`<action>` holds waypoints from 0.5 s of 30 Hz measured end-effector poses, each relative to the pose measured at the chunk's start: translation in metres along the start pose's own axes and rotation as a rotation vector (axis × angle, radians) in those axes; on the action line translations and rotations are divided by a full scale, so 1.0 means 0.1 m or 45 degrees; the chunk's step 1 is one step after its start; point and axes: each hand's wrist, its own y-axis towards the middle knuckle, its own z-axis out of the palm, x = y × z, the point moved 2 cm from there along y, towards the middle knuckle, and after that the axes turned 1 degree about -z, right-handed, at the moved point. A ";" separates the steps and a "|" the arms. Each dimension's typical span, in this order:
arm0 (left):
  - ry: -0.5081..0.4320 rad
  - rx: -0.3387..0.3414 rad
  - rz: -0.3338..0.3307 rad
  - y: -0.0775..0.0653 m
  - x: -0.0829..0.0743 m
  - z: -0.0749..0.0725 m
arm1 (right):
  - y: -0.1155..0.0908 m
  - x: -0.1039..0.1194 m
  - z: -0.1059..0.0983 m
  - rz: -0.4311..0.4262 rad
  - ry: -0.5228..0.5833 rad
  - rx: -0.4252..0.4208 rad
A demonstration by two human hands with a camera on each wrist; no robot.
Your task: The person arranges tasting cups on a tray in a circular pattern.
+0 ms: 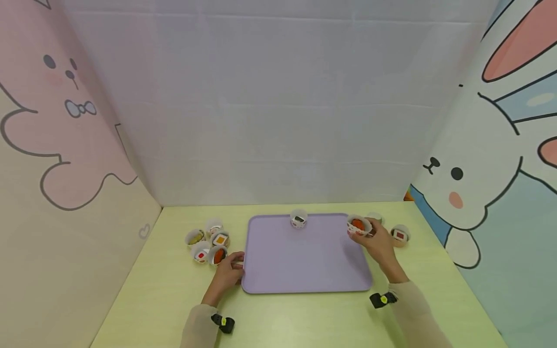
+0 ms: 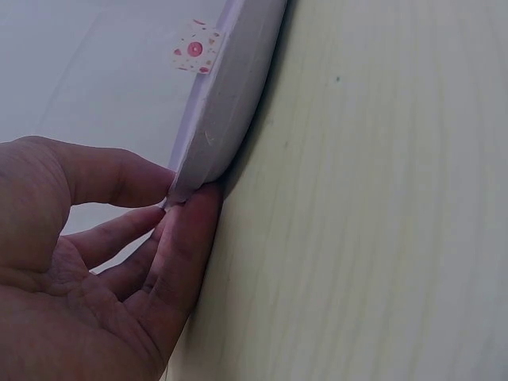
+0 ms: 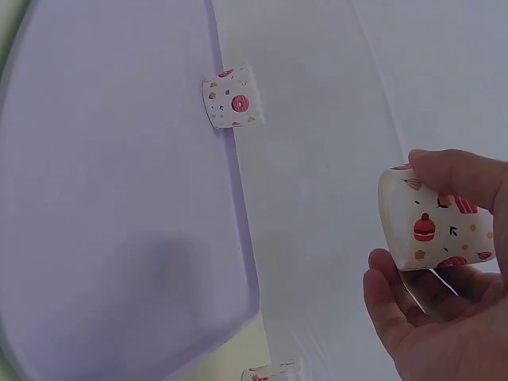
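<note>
Presently, two hands, one tray, cups. Left hand (image 1: 228,271): thumb and fingers nearly closed, pinching the near-side edge of the tray (image 1: 304,261), which lies flat on the table (image 1: 143,304) between both hands. Right hand (image 1: 378,244): fingers curled, thumb opposed, gripping a raised cup (image 1: 358,225), white with red print, orange-red content, near the tray's far corner on that hand's side. Far cup (image 1: 298,219): one, upright at the tray's far edge, between the hands and beyond them; content white with a dark strip. Cup cluster (image 1: 200,252): five, set closely together just beyond the left hand; contents yellowish, orange and red. Side cup (image 1: 400,235): one, right of the right hand; white content, dark red centre. Rear cup (image 1: 374,216): one, behind the right hand, partly hidden; content unclear. Wrist devices (image 1: 383,299): two, black, one per sleeve (image 1: 411,302).
</note>
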 end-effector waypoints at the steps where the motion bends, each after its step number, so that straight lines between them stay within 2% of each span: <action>1: 0.002 -0.001 0.000 0.00 0.00 0.00 | 0.01 0.01 0.01 -0.007 -0.005 -0.001; 15: -0.012 0.001 0.002 -0.01 0.00 0.00 | 0.20 0.11 0.23 -0.052 -0.009 0.011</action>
